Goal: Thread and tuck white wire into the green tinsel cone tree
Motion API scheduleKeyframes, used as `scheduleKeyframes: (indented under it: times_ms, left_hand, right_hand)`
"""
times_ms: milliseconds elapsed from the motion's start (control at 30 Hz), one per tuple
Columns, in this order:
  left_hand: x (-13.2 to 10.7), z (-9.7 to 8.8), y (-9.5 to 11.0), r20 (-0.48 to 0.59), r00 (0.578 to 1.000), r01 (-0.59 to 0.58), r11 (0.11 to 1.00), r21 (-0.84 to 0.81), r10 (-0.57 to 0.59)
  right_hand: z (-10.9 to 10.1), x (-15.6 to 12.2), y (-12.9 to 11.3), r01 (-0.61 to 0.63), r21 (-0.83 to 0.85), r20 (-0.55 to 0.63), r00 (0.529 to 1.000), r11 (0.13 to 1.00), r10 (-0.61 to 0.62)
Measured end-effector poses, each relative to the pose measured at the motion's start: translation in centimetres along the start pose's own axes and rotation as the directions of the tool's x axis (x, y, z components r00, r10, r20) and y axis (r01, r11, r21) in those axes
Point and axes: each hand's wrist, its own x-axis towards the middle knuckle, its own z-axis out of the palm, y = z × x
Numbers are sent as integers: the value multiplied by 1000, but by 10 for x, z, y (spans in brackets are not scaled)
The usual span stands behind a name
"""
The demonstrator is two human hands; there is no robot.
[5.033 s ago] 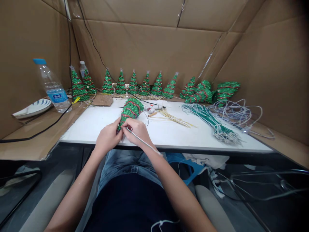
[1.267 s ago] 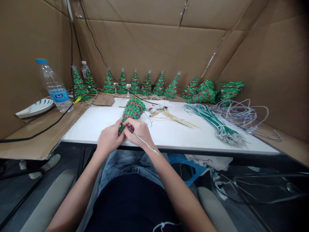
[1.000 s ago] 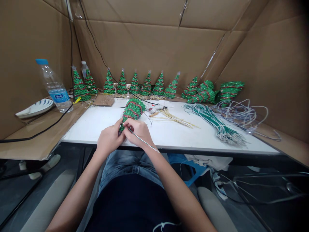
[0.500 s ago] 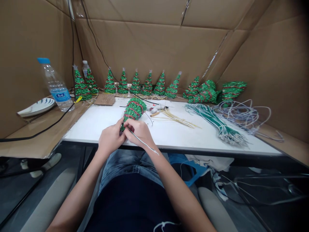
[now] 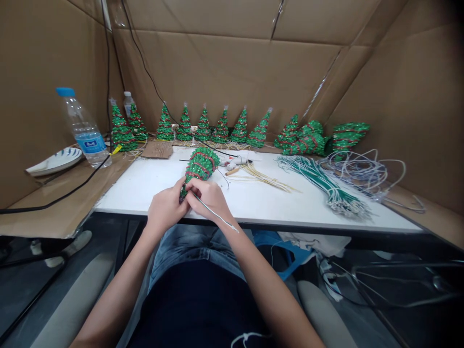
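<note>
A small green tinsel Christmas tree (image 5: 201, 164) with red garland lies tilted over the table's front edge, its narrow end toward me and its wide base away. My left hand (image 5: 165, 208) is closed around the narrow end. Against that same end, my right hand (image 5: 207, 197) pinches a thin green-and-white wire (image 5: 216, 216). The wire's loose end trails back over my right wrist. My fingertips hide the spot where wire and tree meet.
Several finished-looking trees (image 5: 203, 125) line the back. On the white table (image 5: 134, 193) are a glue gun (image 5: 239, 161), yellowish wires (image 5: 270, 178), a bundle of green wires (image 5: 322, 183) and a clear cable coil (image 5: 366, 169). A water bottle (image 5: 89, 137) and plate (image 5: 58, 159) stand left.
</note>
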Motion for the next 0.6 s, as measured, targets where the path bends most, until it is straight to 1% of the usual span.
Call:
scheduleKeyframes:
  times_ms: [600]
  left_hand:
    - [-1, 0, 0, -13, 1000, -9, 1000, -8, 9]
  right_hand:
    - [0, -1, 0, -17, 3, 0, 1000, 1000, 17]
